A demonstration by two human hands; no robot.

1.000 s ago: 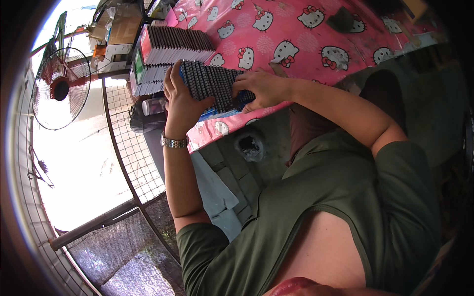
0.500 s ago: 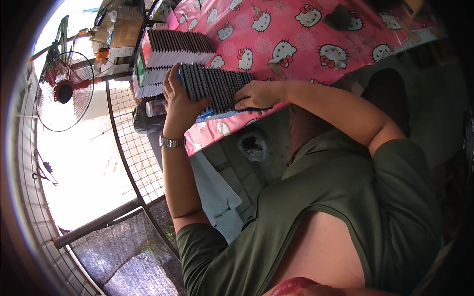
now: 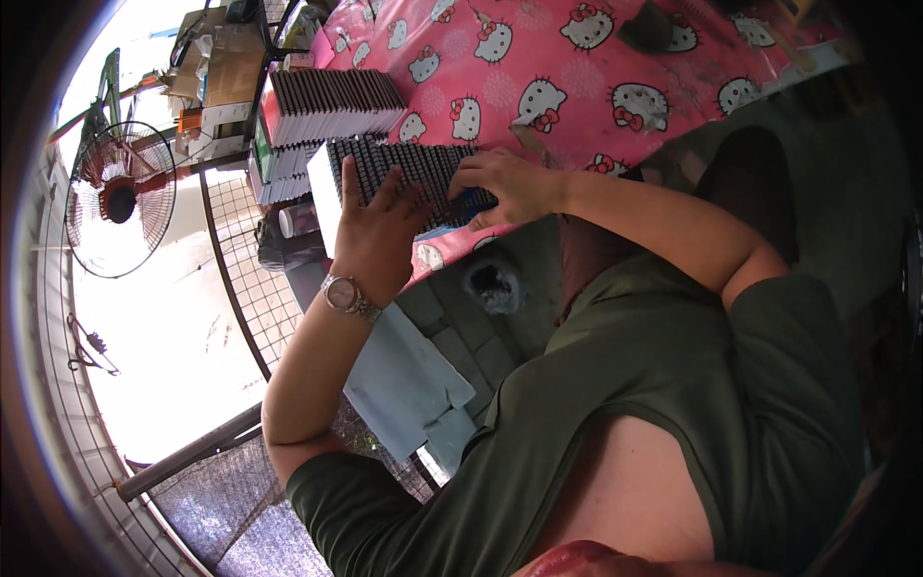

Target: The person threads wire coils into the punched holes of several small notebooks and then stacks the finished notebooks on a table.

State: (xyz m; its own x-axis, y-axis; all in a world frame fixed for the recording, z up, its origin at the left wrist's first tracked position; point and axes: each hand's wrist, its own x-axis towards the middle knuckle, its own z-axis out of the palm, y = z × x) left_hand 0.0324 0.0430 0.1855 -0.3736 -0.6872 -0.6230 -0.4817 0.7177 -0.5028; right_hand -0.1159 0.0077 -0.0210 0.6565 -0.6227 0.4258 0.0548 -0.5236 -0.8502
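A tightly packed row of notebooks with black, ridged spines stands at the near edge of the pink table, its left end showing a plain white cover. My left hand lies over the near side of the row with its fingers spread across the spines, gripping nothing. At the right end, the bent fingers and thumb of my right hand close around the last notebooks, where a bit of dark blue cover shows between them. The fingertips of that hand are partly hidden.
Behind the row stands a taller stack of brown-edged notebooks with white pages. The table is covered with a pink cartoon-print cloth. A fan is at the left, near a wire mesh. A pale sheet lies below the table.
My left hand has left the row's left end and spread over the spines, uncovering the white cover. My right hand's fingers have lifted and bent, with the thumb now apart from them.
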